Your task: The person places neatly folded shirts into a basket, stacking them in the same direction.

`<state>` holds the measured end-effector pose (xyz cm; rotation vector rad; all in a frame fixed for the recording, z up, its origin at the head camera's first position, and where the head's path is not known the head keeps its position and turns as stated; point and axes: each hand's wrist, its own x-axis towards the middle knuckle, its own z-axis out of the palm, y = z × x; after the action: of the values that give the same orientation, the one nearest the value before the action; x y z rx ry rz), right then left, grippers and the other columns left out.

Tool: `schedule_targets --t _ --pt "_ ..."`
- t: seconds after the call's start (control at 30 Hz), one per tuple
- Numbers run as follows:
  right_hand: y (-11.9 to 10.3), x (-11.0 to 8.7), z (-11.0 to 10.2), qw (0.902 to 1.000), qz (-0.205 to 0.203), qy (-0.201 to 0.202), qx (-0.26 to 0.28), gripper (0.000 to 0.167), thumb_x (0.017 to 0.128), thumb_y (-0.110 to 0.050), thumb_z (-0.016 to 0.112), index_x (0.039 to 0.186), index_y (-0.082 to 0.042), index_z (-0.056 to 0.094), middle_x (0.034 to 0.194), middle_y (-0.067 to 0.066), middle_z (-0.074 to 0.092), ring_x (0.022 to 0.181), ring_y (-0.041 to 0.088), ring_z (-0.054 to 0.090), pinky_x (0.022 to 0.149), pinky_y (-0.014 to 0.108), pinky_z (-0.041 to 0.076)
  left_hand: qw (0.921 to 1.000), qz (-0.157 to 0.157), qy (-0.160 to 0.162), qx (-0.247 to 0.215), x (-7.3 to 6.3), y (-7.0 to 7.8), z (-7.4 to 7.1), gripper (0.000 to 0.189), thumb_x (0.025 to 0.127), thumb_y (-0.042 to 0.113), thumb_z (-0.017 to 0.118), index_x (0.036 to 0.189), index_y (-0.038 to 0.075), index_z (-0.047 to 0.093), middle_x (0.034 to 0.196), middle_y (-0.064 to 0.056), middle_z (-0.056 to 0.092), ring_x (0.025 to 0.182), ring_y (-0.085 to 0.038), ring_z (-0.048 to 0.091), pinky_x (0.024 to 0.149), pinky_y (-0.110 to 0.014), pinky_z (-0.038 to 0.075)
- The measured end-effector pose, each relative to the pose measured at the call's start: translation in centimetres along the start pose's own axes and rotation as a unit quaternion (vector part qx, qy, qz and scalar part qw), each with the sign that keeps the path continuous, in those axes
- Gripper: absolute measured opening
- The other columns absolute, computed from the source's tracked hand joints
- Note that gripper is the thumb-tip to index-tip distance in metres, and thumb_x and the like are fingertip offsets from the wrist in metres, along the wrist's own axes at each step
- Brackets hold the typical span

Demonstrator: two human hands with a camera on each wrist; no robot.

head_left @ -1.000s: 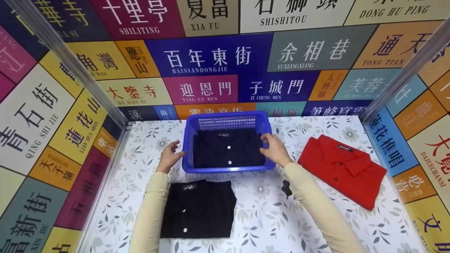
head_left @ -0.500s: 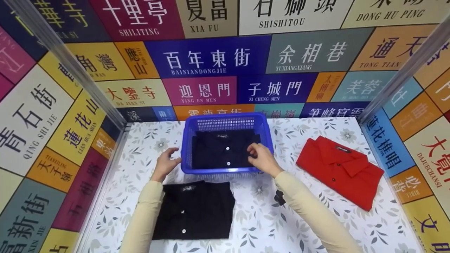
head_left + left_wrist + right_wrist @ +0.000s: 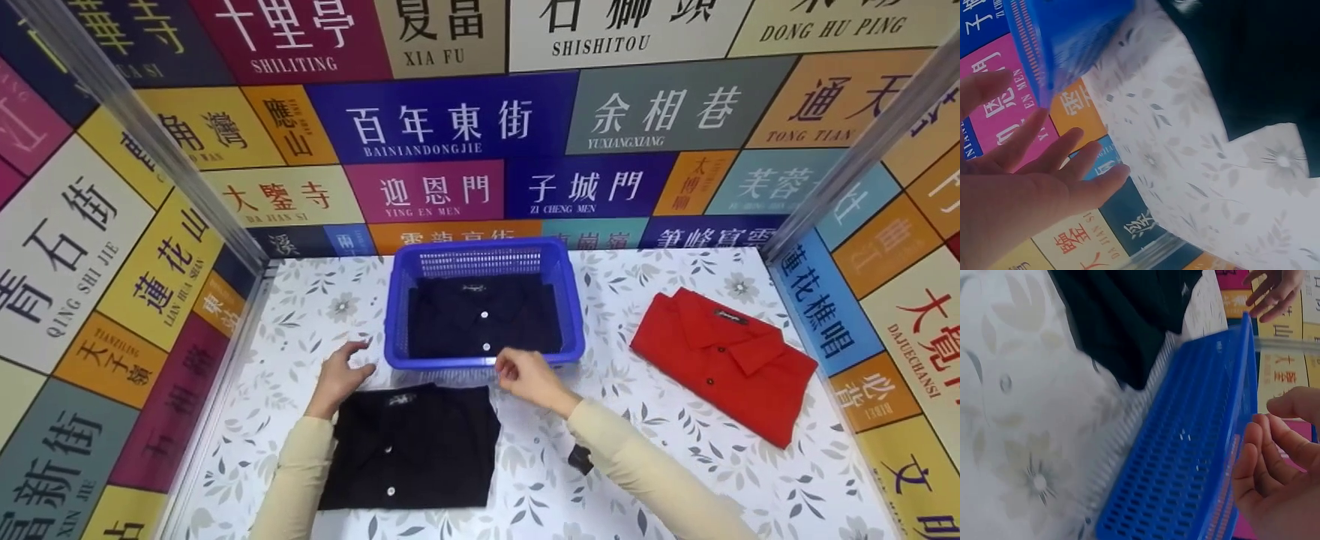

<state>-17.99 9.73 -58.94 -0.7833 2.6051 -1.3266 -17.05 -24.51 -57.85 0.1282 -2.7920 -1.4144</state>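
Observation:
A blue plastic basket (image 3: 484, 362) holds a folded dark navy shirt (image 3: 450, 322) with white buttons. In front of it, a folded black shirt (image 3: 439, 450) lies flat on the table. My left hand (image 3: 339, 379) hovers near that shirt's upper left corner, its fingers apart and relaxed; the left wrist view shows nothing in the hand (image 3: 1033, 185). Just in front of the basket's front rim is my right hand (image 3: 529, 379), fingers loosely bent and holding nothing. In the right wrist view this hand (image 3: 1280, 472) is beside the basket wall (image 3: 1168, 450).
A folded red shirt (image 3: 727, 367) lies at an angle on the right of the table. The white tabletop (image 3: 630, 495) has a leaf pattern. Panels with printed lettering (image 3: 442, 120) rise at the back and both sides, with metal posts (image 3: 840, 150) at the corners.
My right hand has come off the basket's right side and moved left and nearer, to its front rim. My left hand has drawn back from the basket's left side. The shirts stay put.

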Motion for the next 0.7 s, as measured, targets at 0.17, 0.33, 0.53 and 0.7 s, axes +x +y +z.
schedule_targets --t 0.17,0.33,0.53,0.7 --pt "0.2 -1.8 2.4 0.9981 0.011 -0.059 -0.013 0.013 0.074 0.003 0.066 0.086 0.0 0.062 0.078 0.004 0.064 0.072 0.017 0.06 0.065 0.027 0.051 0.9999 -0.012 -0.002 0.011 -1.8 -1.6 -0.1 0.04 0.078 0.001 0.067 0.115 -0.01 0.06 0.12 -0.032 0.057 0.118 -0.047 0.048 0.101 -0.052 0.037" --pt "0.7 -3.2 4.2 0.9947 0.044 -0.092 -0.011 0.012 0.077 -0.002 0.069 0.087 -0.001 0.062 0.077 0.001 0.064 0.07 0.013 0.059 0.063 0.027 0.05 0.9992 -0.029 -0.001 0.029 -3.5 -3.6 -0.5 0.039 0.078 0.003 0.068 0.114 -0.012 0.059 0.118 -0.033 0.057 0.116 -0.047 0.049 0.1 -0.052 0.038" --pt "1.1 -4.5 6.2 0.9929 0.07 -0.096 -0.008 0.011 0.078 -0.006 0.072 0.084 -0.002 0.063 0.072 -0.002 0.063 0.064 0.008 0.056 0.062 0.026 0.05 0.9939 -0.095 -0.007 0.056 -5.5 -6.1 -1.6 0.039 0.082 0.005 0.064 0.116 -0.013 0.056 0.12 -0.037 0.053 0.115 -0.05 0.049 0.097 -0.055 0.039" --pt "1.2 -5.1 7.7 0.9904 0.095 -0.1 0.0 0.01 0.08 -0.009 0.073 0.082 -0.005 0.064 0.071 -0.005 0.062 0.063 0.006 0.055 0.06 0.024 0.049 0.99 -0.111 -0.01 0.087 -7.0 -8.1 -2.1 0.039 0.083 0.005 0.063 0.115 -0.014 0.054 0.115 -0.039 0.054 0.109 -0.052 0.051 0.092 -0.056 0.042"
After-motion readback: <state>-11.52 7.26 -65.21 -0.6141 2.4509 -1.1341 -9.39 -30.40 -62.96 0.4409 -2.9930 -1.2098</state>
